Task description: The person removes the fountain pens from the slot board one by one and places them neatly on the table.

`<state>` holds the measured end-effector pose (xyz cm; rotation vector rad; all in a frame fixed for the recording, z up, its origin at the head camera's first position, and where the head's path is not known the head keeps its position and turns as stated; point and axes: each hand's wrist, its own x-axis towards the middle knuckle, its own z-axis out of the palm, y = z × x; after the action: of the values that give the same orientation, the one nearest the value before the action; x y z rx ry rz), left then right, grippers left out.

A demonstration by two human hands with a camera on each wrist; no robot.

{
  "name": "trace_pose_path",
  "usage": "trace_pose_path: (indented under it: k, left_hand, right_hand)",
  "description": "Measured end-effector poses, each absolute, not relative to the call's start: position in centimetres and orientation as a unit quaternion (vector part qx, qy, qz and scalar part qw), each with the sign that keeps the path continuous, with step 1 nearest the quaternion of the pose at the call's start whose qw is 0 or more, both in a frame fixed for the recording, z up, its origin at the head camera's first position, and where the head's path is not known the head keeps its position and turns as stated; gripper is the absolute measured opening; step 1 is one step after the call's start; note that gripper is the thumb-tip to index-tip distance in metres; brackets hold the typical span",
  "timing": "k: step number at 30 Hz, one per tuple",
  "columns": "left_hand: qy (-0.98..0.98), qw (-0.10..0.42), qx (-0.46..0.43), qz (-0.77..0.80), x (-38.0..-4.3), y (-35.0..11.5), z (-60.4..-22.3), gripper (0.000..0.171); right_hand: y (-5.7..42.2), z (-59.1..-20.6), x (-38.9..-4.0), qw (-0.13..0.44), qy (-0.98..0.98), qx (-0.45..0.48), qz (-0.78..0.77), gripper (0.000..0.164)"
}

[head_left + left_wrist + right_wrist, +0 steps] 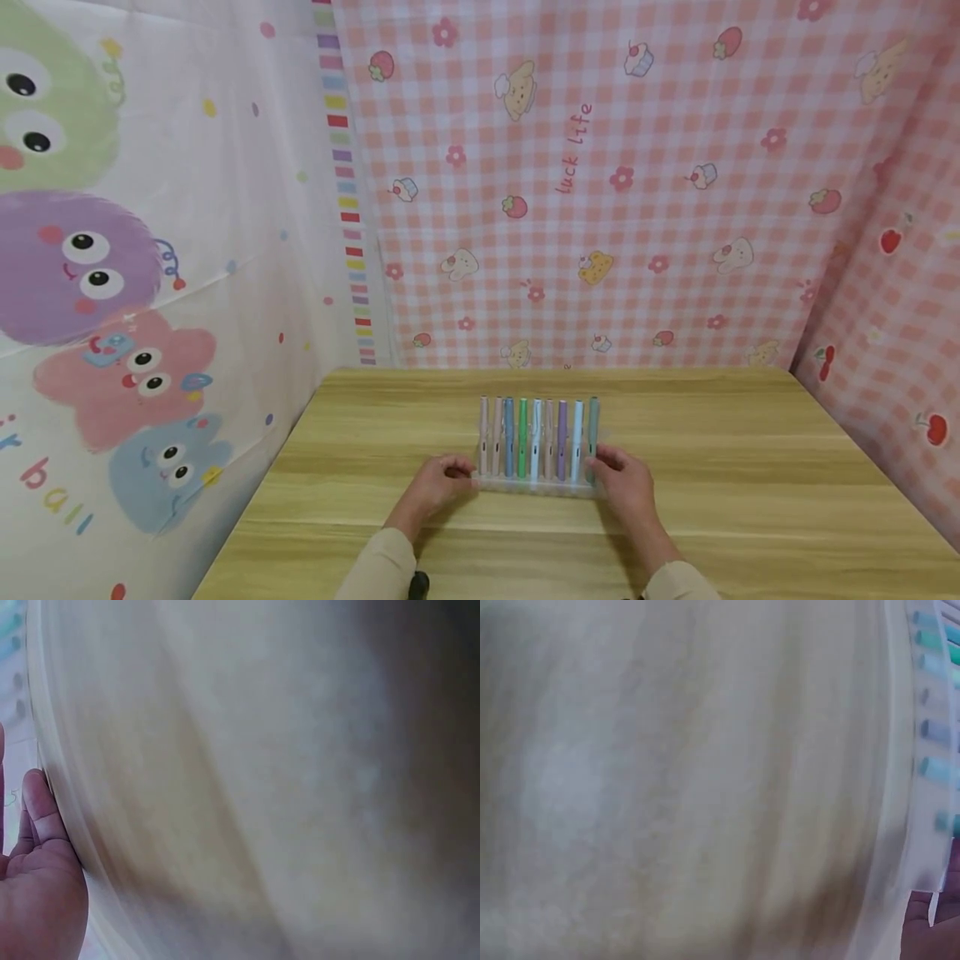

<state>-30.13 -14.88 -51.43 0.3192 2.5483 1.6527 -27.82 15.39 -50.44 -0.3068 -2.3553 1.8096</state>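
Observation:
A clear pen rack (536, 487) stands on the wooden table, holding a row of several capped pens upright. Among them are a bright green pen (522, 437), a purple pen (562, 440) and a dark teal pen (593, 433) at the right end. My left hand (437, 487) grips the rack's left end between thumb and fingers. At the opposite end my right hand (626, 483) holds the rack, fingertips right beside the teal pen. In the right wrist view the rack's clear end (922, 862) meets the fingers. The left wrist view shows only part of the left hand (45, 892).
The wooden table (360, 433) extends around the rack on all sides. Behind it hangs a pink checked cloth (585, 225). A white cloth with cartoon figures (262, 250) borders the left, and another checked cloth (885, 333) borders the right.

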Motion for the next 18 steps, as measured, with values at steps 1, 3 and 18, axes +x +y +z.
trace_pose_path:
  k: [1, 3, 18]
  left_hand:
    - [0.834, 0.042, 0.106, 0.539, -30.1, -14.9, -51.4, 0.016]
    - [0.835, 0.043, 0.106, 0.538, -30.0, -14.8, -51.3, 0.016]
    - [0.831, 0.041, 0.116, 0.542, -30.2, -15.0, -51.7, 0.016]
  right_hand:
    - [15.4, -50.3, -27.9, 0.082, -0.784, -0.102, 0.606, 0.034]
    - [15.4, -49.9, -28.0, 0.086, -0.781, -0.105, 0.609, 0.033]
    - [19.0, -47.2, -28.5, 0.133, -0.773, -0.115, 0.61, 0.031]
